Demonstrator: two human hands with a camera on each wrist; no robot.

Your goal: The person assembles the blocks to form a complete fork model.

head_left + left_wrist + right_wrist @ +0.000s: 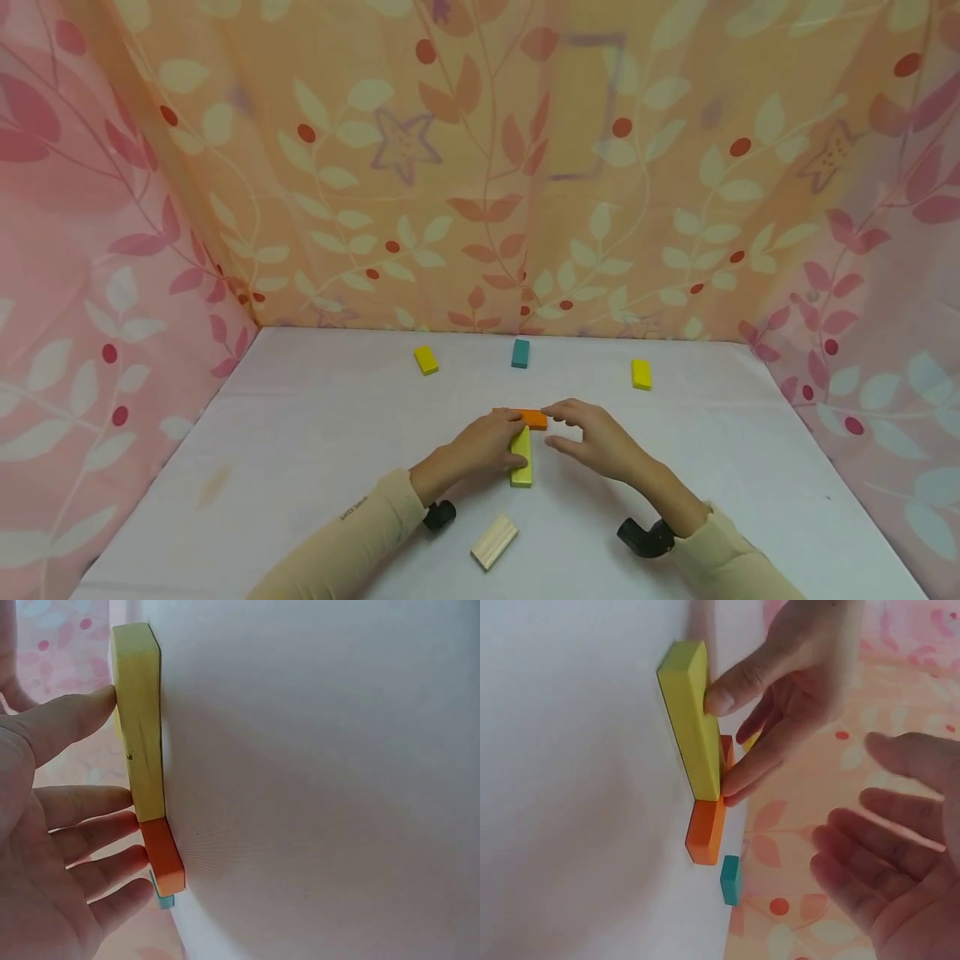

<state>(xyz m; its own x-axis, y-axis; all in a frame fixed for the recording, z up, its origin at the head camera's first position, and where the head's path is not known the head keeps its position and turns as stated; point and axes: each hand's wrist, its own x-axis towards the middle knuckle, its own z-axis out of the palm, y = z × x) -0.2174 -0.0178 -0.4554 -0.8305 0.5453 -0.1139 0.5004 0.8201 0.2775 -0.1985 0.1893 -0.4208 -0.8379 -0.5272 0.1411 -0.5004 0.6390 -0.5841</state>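
Note:
A yellow-green block lies lengthwise on the white table, its far end against an orange block lying crosswise. My left hand rests over both: in the right wrist view the thumb touches the top of the yellow-green block and the fingertips reach to where it meets the orange block. The left wrist view has the fingers extended along the yellow-green block and orange block. Just right of the blocks, my right hand hovers with fingers spread, holding nothing.
At the table's back lie a yellow block, a teal block and another yellow block. A plain wooden block lies near the front, between the forearms. Patterned curtains stand behind and at both sides.

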